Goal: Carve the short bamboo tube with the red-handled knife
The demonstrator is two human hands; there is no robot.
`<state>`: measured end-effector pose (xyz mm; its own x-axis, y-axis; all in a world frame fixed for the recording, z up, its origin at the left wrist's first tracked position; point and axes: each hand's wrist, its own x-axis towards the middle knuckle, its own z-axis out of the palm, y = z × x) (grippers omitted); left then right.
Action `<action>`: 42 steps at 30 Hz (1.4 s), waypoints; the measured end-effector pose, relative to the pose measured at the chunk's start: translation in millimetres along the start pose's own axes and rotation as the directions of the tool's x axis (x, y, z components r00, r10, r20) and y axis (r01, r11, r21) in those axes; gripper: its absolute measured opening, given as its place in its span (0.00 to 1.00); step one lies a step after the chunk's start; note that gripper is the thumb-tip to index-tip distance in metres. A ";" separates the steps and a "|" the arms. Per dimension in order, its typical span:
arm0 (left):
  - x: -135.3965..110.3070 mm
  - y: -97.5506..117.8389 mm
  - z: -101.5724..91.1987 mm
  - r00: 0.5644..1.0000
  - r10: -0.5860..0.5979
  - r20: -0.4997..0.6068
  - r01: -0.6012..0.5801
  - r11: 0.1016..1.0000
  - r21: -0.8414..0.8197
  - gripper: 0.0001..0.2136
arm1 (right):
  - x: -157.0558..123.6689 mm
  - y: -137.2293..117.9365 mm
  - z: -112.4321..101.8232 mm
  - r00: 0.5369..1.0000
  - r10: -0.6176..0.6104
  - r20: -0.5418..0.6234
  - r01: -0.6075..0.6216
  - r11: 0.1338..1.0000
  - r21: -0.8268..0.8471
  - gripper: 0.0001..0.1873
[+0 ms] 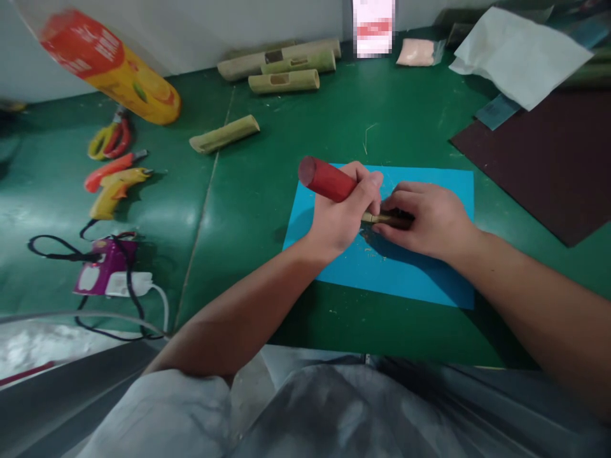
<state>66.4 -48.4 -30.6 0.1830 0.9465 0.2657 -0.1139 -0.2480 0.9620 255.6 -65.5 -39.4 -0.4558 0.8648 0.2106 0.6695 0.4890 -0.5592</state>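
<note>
My left hand (341, 210) is wrapped round the thick red handle (329, 178) of a tool, its butt end pointing up and left. The working end is hidden behind my fingers. My right hand (427, 216) is closed with thumb and fingers pinching a small brown bamboo piece (394, 221), whose pale end reaches toward my left hand. Both hands are close together over a blue sheet (429, 280). Fine shavings (375, 253) lie on the sheet just below the piece.
Cut bamboo tubes (286, 81) lie at the back, with another bamboo piece (224, 135) nearer. On the left are an orange bottle (143, 89), scissors (109, 140), an orange cutter (112, 170), a yellow glue gun (114, 194) and a purple power adapter (95, 273). A dark sheet (548, 165) lies right.
</note>
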 end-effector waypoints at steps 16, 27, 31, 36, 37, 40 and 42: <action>-1.5 -5.3 2.8 0.996 0.051 0.077 -0.063 0.982 0.176 0.25 | -1.2 -4.1 3.2 0.996 -0.055 -0.066 0.050 0.996 -0.078 0.06; 3.1 -19.0 3.2 0.997 0.055 0.048 -0.061 0.991 0.120 0.22 | 3.7 2.0 11.4 0.997 -0.034 -0.071 0.036 0.999 0.030 0.13; 8.3 -9.8 4.5 0.999 -0.031 0.038 0.031 1.000 0.005 0.24 | 4.4 5.8 10.4 0.998 -0.043 -0.050 0.047 0.996 0.073 0.12; 10.2 -3.3 8.7 0.997 -0.062 -0.047 0.058 0.995 -0.079 0.28 | 4.8 8.7 8.6 0.997 -0.061 -0.046 0.065 0.994 0.085 0.10; 10.0 -4.4 10.1 0.996 -0.024 -0.081 0.018 0.996 -0.085 0.28 | 4.8 8.4 8.5 0.997 -0.054 -0.051 0.058 0.995 0.081 0.10; 9.4 -9.7 12.7 0.997 0.043 -0.071 -0.046 0.998 -0.053 0.27 | 4.4 5.8 7.8 0.999 -0.015 -0.041 0.018 0.998 0.065 0.09; 8.7 -12.2 12.0 0.998 0.062 -0.032 -0.063 0.998 -0.028 0.30 | 3.8 3.4 7.1 1.000 0.004 -0.029 -0.003 0.999 0.052 0.09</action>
<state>81.1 -39.6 -39.3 0.1438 0.9355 0.3227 -0.1526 -0.3012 0.9413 252.0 -61.4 -46.2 -0.4358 0.8697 0.2316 0.6395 0.4803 -0.6003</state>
